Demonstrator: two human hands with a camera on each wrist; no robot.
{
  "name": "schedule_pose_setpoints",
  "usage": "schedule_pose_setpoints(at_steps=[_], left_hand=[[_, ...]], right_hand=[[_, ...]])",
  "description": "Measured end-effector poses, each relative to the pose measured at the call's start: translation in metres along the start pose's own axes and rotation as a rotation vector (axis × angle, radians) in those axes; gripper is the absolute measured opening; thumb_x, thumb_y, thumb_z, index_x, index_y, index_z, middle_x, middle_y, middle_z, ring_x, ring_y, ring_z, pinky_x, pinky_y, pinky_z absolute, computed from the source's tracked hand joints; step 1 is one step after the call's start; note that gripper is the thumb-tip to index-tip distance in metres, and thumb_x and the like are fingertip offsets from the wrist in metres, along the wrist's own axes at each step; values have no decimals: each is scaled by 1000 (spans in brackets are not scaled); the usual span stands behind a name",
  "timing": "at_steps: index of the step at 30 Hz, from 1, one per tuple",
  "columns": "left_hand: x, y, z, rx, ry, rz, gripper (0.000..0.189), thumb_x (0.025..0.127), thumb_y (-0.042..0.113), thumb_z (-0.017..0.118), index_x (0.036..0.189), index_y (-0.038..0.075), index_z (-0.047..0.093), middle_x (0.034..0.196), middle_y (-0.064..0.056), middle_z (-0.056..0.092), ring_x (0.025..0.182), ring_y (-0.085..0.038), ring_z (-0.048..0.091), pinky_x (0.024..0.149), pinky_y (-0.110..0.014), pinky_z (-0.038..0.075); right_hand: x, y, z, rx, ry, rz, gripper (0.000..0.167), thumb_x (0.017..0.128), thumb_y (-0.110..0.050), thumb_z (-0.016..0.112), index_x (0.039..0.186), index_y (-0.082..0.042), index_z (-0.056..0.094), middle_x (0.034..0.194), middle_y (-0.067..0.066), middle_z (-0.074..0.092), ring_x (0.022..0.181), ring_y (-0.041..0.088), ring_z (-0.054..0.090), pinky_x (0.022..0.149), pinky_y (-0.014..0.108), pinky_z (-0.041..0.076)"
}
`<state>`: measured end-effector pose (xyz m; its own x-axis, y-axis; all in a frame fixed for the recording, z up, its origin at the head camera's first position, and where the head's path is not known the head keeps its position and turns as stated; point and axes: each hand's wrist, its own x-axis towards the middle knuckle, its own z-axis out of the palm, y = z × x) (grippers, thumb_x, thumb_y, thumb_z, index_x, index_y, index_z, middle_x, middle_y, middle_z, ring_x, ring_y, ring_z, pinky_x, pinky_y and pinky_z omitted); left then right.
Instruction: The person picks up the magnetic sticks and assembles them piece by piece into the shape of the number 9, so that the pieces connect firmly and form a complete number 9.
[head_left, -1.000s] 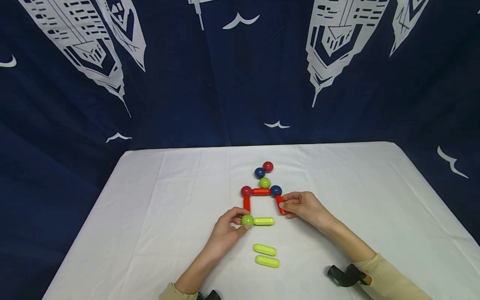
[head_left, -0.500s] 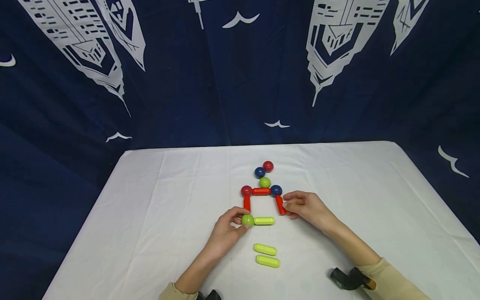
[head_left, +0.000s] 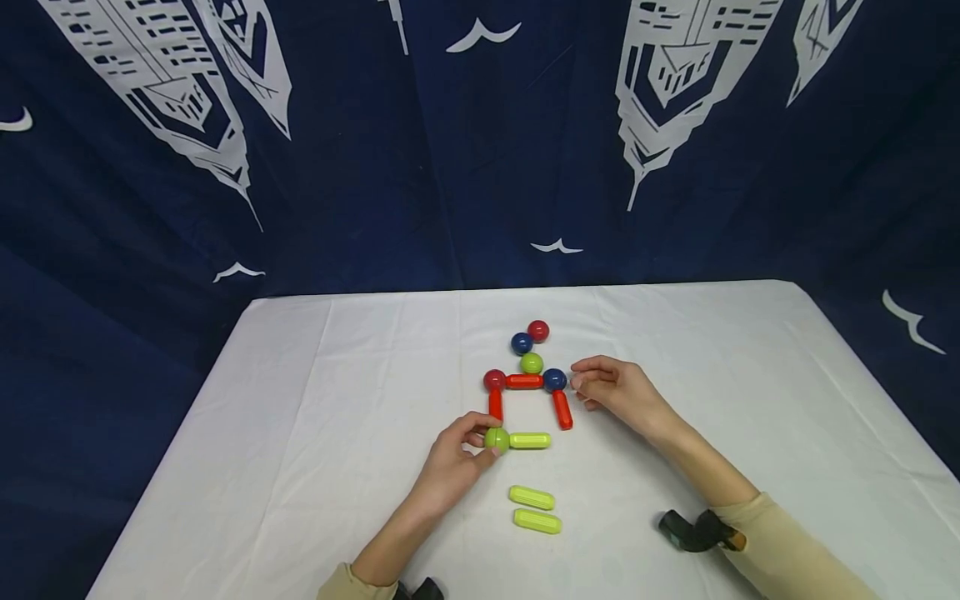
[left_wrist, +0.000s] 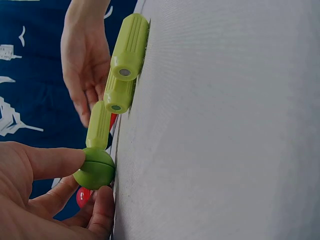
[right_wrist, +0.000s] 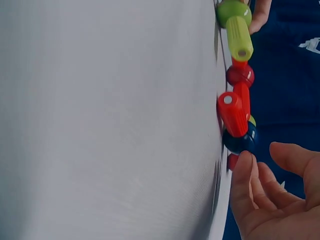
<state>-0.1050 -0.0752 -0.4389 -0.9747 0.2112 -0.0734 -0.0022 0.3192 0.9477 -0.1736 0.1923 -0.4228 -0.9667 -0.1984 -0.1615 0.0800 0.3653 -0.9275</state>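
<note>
A person's left hand [head_left: 459, 448] is pinching a green ball [head_left: 497, 440] between thumb and fingers on a bench [head_left: 360, 400] covered in white cloth. The right hand [head_left: 618, 393] is hovering just beside a blue ball [head_left: 555, 380], its thumb and fingers parted and gripping nothing; whether a fingertip is touching that ball, I cannot tell. From the green ball, an attached lime rod [head_left: 530, 441] is pointing toward the right, while a left red rod [head_left: 496, 405] is running away from the person to a red ball [head_left: 494, 380]. A cross red rod [head_left: 524, 381] is joining the red ball to the blue one, and a slanted red rod [head_left: 562, 410] is reaching from the blue ball back toward the person, its near end lying apart from the lime rod. Beyond the cross rod, a second green ball [head_left: 532, 362], a second blue ball [head_left: 522, 343] and a second red ball [head_left: 537, 331] are sitting close together in a staggered line. Nearer the person, an upper loose rod [head_left: 532, 497] and a lower loose rod [head_left: 537, 522], both lime, are lying side by side. Behind the bench, a navy backdrop [head_left: 352, 183] with white printed shapes is hanging.
</note>
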Motion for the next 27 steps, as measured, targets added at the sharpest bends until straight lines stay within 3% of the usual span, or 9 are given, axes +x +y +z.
schedule_pose_setpoints(at_steps=[10, 18, 27], left_hand=[[-2, 1, 0, -31, 6, 3, 30, 89, 2, 68, 118, 8, 64, 102, -5, 58, 92, -20, 49, 67, -24, 43], [-1, 0, 1, -34, 0, 2, 30, 89, 1, 67, 119, 6, 64, 103, -6, 58, 91, -20, 48, 66, -24, 43], [-3, 2, 0, -35, 7, 9, 29, 89, 2, 68, 118, 7, 65, 101, -6, 57, 91, -20, 48, 66, -24, 42]], right_hand=[[35, -9, 2, -151, -56, -175, 29, 95, -6, 61, 123, 1, 63, 115, 15, 67, 100, 26, 64, 79, 31, 55], [55, -10, 11, -182, -144, -200, 33, 94, -13, 65, 122, 4, 63, 108, 13, 69, 97, 24, 64, 84, 26, 51], [63, -12, 20, -240, -114, -168, 35, 90, -19, 72, 117, 3, 65, 101, 10, 69, 88, 21, 62, 79, 29, 51]])
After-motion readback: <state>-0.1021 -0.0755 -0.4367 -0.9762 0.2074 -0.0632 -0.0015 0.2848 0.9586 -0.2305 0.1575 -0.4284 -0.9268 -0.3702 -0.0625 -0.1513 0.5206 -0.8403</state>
